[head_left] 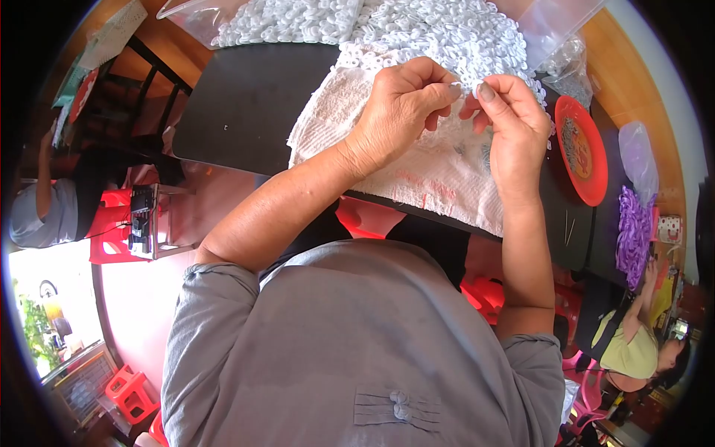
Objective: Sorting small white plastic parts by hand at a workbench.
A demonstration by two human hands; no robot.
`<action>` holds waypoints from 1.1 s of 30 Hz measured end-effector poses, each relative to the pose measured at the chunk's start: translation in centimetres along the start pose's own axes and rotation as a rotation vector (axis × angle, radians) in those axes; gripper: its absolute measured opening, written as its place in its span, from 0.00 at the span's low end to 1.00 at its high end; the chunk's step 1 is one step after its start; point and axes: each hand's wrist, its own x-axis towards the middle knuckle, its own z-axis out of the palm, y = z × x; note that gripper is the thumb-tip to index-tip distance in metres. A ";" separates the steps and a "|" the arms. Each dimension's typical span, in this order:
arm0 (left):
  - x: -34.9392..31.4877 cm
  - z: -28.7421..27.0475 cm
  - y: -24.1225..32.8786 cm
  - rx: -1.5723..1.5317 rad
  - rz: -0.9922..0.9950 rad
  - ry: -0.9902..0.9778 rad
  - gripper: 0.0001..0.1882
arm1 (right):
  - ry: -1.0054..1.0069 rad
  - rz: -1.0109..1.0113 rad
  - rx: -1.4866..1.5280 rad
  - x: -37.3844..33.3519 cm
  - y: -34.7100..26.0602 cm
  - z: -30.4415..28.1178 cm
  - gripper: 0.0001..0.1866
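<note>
My left hand point(406, 104) and my right hand point(518, 123) are raised close together over a pale towel point(439, 179). Each has thumb and forefinger pinched, with the fingertips nearly meeting. Whatever lies between them is too small to tell from the white pieces behind. Just beyond the hands, a large heap of small white ring-like pieces point(439, 33) spreads over the far part of the table and onto the towel's far edge. To the right of my right hand, a red oval dish point(596, 190) holds many small greyish bits.
The dark table point(246, 97) runs left and right. Two thin sticks point(569, 227) lie at its right, near a purple bundle point(633, 235) and clear plastic bags point(570, 63). Another person in yellow-green point(629, 346) is at right; one in grey point(48, 212) at left. Red stools point(132, 391) stand below.
</note>
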 end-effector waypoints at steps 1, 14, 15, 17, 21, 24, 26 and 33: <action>0.0 0.0 0.0 -0.002 -0.001 0.000 0.09 | 0.009 -0.005 0.004 0.0 0.0 0.0 0.06; 0.1 -0.2 -0.1 -0.023 -0.034 0.008 0.08 | 0.008 -0.092 -0.191 -0.3 0.1 0.5 0.07; 0.2 -0.3 -0.1 -0.023 -0.031 0.010 0.08 | 0.003 -0.098 -0.199 -0.2 0.1 0.4 0.07; 0.2 -0.3 -0.2 -0.022 -0.030 0.008 0.08 | -0.002 -0.102 -0.207 -0.2 0.2 0.4 0.07; 0.1 -0.1 -0.2 -0.011 -0.032 -0.008 0.08 | -0.004 -0.140 -0.279 -0.2 0.5 0.4 0.06; 0.0 -0.1 -0.1 -0.049 -0.027 -0.026 0.07 | -0.005 -0.158 -0.330 -0.4 0.8 0.7 0.05; 0.0 -0.2 0.0 -0.043 -0.038 -0.018 0.07 | -0.004 -0.170 -0.364 -0.6 1.1 0.9 0.05; 0.2 -0.1 -0.4 -0.109 -0.019 0.042 0.08 | 0.071 -0.107 -0.218 -0.4 1.1 1.2 0.06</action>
